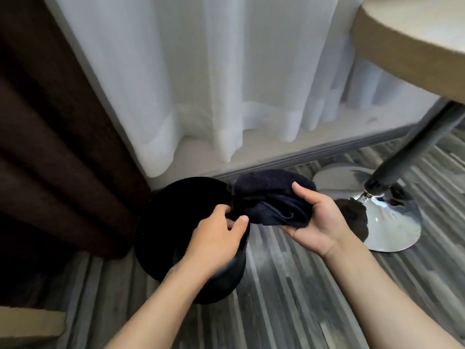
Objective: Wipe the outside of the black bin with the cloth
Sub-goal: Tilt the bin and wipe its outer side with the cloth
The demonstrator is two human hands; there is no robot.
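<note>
wiping not begun, by the look of it: you've got the dark cloth (271, 202) bunched above the rim, right hand (317, 222) cupped round it w/ fingers curled, left hand (216, 238) pinching its edge. black bin (176, 222) sits lower centre-left; whole outside still to do.

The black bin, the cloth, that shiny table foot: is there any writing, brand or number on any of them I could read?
None can be read.
Black bin: plain dark surface, no label visible.
Dark cloth, held by left hand and right hand: no tag or print shows.
Chrome table base: only reflections.
</note>
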